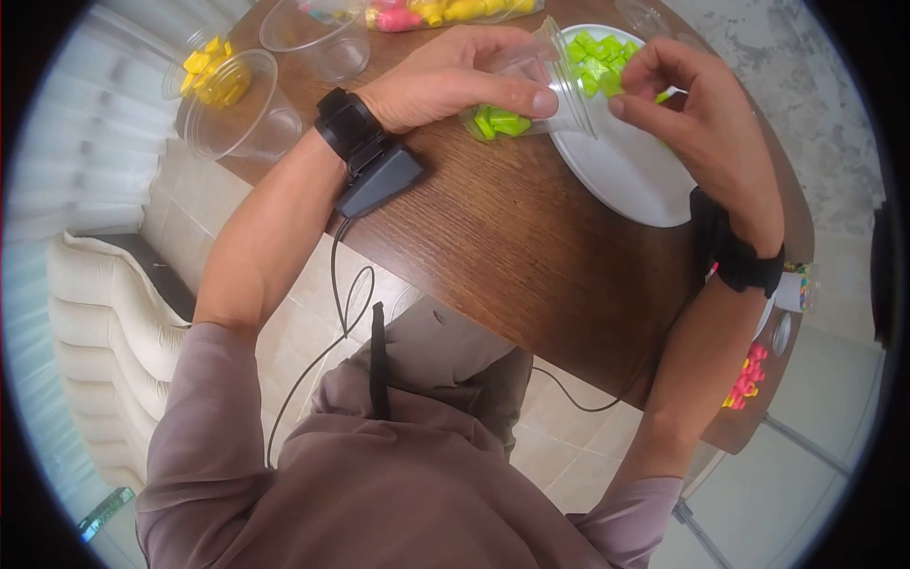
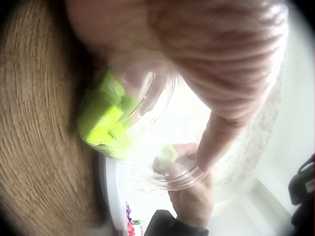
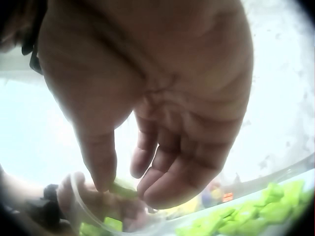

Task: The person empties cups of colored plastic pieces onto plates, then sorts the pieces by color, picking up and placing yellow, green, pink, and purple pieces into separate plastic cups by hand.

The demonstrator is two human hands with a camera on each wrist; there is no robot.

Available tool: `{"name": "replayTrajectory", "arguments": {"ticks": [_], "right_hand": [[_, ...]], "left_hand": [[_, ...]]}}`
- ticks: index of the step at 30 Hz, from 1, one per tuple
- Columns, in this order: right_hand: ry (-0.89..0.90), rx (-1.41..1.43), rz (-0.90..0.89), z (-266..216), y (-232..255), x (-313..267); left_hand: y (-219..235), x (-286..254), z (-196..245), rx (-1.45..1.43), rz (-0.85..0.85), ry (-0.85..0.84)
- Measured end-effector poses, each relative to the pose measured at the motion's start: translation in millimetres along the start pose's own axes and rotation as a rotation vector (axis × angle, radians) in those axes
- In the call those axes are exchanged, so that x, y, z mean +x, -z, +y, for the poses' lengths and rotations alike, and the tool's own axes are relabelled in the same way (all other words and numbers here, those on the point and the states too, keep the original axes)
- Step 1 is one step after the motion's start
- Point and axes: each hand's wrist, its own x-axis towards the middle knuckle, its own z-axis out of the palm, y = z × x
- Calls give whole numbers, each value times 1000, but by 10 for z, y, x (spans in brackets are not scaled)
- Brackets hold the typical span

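Note:
My left hand [image 1: 464, 81] grips a clear plastic cup [image 1: 572, 85], tilted on its side with its mouth toward the right hand. Several green pieces [image 1: 500, 121] lie inside the cup, and they show large in the left wrist view [image 2: 106, 113]. Just right of the cup's mouth is my right hand [image 1: 697, 114]; in the right wrist view its thumb and fingertips pinch one green piece [image 3: 123, 190]. Below and behind both hands is a white plate [image 1: 626, 180] with a heap of green pieces [image 1: 599, 59] at its far part.
Empty clear cups [image 1: 327, 47] stand at the back left, beside a cup of yellow pieces [image 1: 220, 76]. A bag of pink and yellow pieces [image 1: 445, 11] lies at the far edge. Red pieces [image 1: 747, 377] are at the right; a cable [image 1: 334, 275] hangs from the left wrist.

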Motion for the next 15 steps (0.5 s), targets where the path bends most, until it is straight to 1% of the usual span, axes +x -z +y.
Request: {"name": "replayTrajectory", "arguments": {"ticks": [1, 2, 4, 5, 7, 8, 10, 11, 13, 15], "right_hand": [[47, 112, -14, -34, -26, 1], [44, 113, -11, -44, -54, 5], [89, 258, -31, -34, -102, 22], [89, 257, -31, -6, -84, 26], [39, 146, 28, 104, 0, 21], [41, 145, 26, 162, 39, 19], [-127, 10, 70, 293, 116, 5], [-127, 10, 70, 352, 144, -8], [-223, -186, 68, 460, 177, -39], [-222, -231, 74, 557, 147, -70]], "left_hand": [[-6, -6, 9, 1, 12, -5], [-11, -7, 14, 3, 23, -10], [-8, 1, 7, 7, 17, -9], [-3, 3, 4, 12, 15, -8], [-1, 2, 1, 4, 13, -6], [2, 1, 1, -5, 10, -3], [9, -2, 8, -3, 8, 0], [10, -2, 11, -1, 3, 4], [3, 0, 16, -2, 4, 0], [-1, 1, 12, -5, 4, -2]]}}
